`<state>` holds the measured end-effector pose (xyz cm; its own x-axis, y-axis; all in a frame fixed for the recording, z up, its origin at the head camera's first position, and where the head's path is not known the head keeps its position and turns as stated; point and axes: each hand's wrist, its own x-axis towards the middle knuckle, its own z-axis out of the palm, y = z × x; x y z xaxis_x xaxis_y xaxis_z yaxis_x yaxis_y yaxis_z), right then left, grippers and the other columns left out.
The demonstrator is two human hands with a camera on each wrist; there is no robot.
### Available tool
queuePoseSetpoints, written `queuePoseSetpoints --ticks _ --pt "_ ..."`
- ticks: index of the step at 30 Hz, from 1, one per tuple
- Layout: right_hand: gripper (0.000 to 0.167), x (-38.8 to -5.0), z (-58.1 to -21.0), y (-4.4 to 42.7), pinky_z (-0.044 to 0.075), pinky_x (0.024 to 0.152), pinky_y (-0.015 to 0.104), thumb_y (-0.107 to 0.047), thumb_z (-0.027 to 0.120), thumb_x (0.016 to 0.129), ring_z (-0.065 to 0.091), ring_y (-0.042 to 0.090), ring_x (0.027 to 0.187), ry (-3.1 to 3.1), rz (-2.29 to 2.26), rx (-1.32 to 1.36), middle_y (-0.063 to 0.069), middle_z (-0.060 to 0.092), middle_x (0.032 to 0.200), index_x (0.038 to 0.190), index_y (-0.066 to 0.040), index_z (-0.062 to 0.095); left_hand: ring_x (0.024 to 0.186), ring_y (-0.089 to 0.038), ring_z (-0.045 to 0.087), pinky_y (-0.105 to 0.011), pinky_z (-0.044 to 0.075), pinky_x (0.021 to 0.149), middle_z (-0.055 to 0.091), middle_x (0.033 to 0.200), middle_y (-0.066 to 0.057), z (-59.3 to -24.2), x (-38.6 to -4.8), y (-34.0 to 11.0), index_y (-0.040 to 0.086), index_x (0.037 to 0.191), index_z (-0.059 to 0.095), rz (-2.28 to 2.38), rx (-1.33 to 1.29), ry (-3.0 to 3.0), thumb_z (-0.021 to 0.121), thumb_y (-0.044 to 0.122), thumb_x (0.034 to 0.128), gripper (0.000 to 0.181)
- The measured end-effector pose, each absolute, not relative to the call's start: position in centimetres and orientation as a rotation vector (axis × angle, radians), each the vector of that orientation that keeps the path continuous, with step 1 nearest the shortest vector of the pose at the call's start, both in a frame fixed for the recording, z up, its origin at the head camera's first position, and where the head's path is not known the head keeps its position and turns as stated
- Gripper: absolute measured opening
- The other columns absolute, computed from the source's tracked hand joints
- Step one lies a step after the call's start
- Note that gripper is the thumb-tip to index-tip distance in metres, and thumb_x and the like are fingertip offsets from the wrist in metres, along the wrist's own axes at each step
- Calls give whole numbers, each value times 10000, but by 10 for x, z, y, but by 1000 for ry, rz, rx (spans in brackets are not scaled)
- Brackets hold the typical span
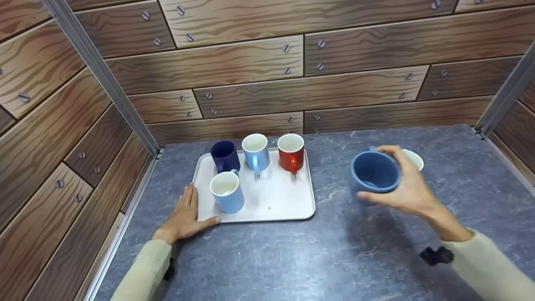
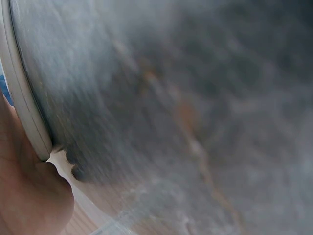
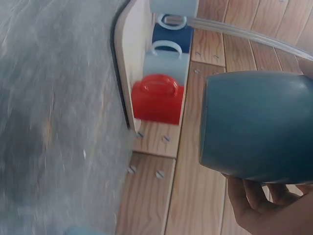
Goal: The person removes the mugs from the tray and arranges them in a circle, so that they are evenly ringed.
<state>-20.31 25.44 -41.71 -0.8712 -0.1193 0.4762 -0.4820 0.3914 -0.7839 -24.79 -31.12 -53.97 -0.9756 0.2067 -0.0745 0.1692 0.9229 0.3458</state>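
Observation:
My right hand [image 1: 407,184] grips a blue mug [image 1: 375,172] above the table, right of the tray; the right wrist view shows the mug's side [image 3: 254,127] with fingers around it. At the tray's left front corner, my left hand [image 1: 186,215] rests with straight fingers along the edge and the thumb at the front rim. On the white tray [image 1: 276,205] stand a dark blue mug [image 1: 225,155], a light blue mug [image 1: 256,152] and a red mug [image 1: 291,153] along the back, with another light blue mug [image 1: 228,193] at the front left.
Behind my right hand, another mug with a white inside [image 1: 413,159] stands partly hidden on the grey table [image 1: 292,259]. Wood-patterned walls [image 1: 267,62] close off the back and sides, with metal posts [image 1: 104,79] at the corners.

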Motion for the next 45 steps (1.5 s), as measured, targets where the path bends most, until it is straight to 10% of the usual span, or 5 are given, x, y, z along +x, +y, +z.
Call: queuePoseSetpoints --ticks 35,45 --pt "949 -211 -447 421 374 813 52 -54 1013 662 500 -77 1029 -2337 1169 -71 -265 523 1155 1481 -49 534 1650 -461 -60 -583 51 1351 -85 1765 -292 -541 -248 -311 -92 1669 -2 515 283 2964 661 818 863 1385" --pt "1044 -217 -475 426 342 797 99 -243 1038 683 446 -107 975 -2479 1093 -183 -10 575 1242 1531 18 489 1649 -465 -63 -588 53 1350 -83 1766 -293 -542 -248 -311 -96 1668 13 530 293 2959 661 809 870 1370"
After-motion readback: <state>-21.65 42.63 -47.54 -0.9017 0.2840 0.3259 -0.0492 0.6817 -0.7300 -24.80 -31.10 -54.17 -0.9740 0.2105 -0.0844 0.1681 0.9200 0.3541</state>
